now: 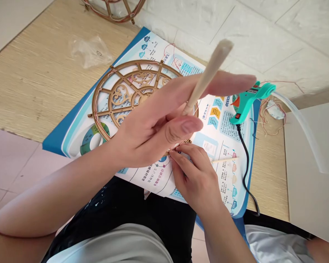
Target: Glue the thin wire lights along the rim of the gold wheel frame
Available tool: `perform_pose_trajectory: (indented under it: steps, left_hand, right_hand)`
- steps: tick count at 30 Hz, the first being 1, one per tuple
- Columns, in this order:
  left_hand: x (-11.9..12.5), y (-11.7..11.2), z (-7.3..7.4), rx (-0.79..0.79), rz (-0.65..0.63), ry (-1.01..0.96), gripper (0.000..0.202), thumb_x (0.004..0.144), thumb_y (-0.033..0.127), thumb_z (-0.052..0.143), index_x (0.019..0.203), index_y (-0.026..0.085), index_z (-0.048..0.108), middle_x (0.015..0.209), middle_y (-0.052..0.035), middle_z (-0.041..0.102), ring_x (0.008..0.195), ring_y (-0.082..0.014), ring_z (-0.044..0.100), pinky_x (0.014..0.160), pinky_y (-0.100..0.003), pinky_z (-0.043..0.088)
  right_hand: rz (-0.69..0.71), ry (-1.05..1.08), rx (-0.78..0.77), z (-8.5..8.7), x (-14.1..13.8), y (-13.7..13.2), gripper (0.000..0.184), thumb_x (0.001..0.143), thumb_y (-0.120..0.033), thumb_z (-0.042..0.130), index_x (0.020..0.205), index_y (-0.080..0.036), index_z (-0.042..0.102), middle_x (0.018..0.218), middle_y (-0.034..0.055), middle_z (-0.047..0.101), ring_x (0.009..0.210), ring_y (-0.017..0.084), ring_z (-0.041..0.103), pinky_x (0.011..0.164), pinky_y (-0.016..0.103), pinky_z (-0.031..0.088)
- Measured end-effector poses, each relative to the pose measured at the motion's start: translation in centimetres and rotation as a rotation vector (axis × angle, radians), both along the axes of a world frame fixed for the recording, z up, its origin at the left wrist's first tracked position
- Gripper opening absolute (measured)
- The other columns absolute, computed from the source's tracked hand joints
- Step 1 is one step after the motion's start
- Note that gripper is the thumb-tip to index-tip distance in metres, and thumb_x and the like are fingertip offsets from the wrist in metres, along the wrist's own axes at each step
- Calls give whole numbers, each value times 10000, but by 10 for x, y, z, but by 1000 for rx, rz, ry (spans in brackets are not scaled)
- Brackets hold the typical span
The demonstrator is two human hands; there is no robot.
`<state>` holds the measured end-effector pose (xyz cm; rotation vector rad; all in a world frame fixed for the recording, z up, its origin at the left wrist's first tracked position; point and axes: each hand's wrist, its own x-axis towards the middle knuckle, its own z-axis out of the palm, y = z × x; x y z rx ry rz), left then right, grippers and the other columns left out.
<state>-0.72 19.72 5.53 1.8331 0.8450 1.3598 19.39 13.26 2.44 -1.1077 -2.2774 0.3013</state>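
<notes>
A pale wooden stick (210, 73) rises toward the camera, pinched between the thumb and fingers of my left hand (153, 124). Below and partly behind that hand lies a round bronze-coloured frame (104, 89) with spokes and scroll ornaments. Thin reddish wire runs along parts of its rim. At the frame's near edge, my right hand (196, 170) has its thumb and fingers pressed together against the rim; what sits in the pinch is too small to make out. A second thin wooden stick (226, 160) lies just right of my right hand.
A teal glue gun (248, 100) with a translucent glue stick (304, 128) and black cord (245, 164) is at right, on the printed poster board (79, 124). Loose wires lie behind it. A plastic bag (90, 51) and another bronze frame (112, 11) are near the wall.
</notes>
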Motion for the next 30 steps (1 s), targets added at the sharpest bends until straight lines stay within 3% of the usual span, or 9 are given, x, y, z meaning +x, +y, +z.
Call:
perform_pose_trajectory:
  steps: [7,13,17,20,23,26,30]
  left_hand:
    - [0,1,3,28,36,92,430,1083,584,395,1451,438,565,577,138,496,524,-92,712,511,-182,400]
    - [-1,-2,2,40,88,118,414,1084,590,402,1463,507,544,593,128,520,521,-114,706,531,-256,503]
    - [1,0,1,57,78,102,439,1084,558,401,1469,434,573,555,132,490,557,-139,736,570,-294,537]
    - [2,3,-1,78,86,61,498,1072,558,420,1479,324,583,536,140,461,511,-128,709,548,-267,487]
    - [2,5,-2,121,82,39,502,1065,539,443,1435,252,623,544,140,463,426,-67,628,507,-167,379]
    - [4,6,1,137,52,59,463,1087,497,417,1451,299,623,560,127,477,414,-36,593,478,-127,303]
    - [6,6,5,131,61,27,417,1103,477,452,1407,300,675,500,116,428,380,-49,553,405,-140,300]
  right_hand:
    - [-19,-17,-41,1,-1,3,281,984,-19,609,1195,-194,675,1179,137,686,1104,264,642,882,461,606]
    - [-17,-12,-64,2,0,4,268,989,-20,605,1153,-209,700,1146,121,658,1102,262,629,867,474,581]
    - [-21,26,-87,-1,-1,6,272,976,-2,618,1144,-190,720,1135,120,655,1093,249,632,850,454,572]
    - [-18,71,-103,-1,0,7,261,970,-1,639,1134,-182,729,1133,114,665,1115,244,631,866,449,568]
    - [-8,88,-109,1,1,6,261,967,6,647,1131,-176,736,1140,114,675,1135,238,630,884,446,562]
    - [-9,80,-112,2,1,6,246,975,-2,644,1116,-175,747,1124,110,676,1124,228,627,890,439,553]
    - [-16,64,-111,2,-1,8,232,982,-6,630,1093,-171,749,1105,111,677,1105,229,620,897,441,540]
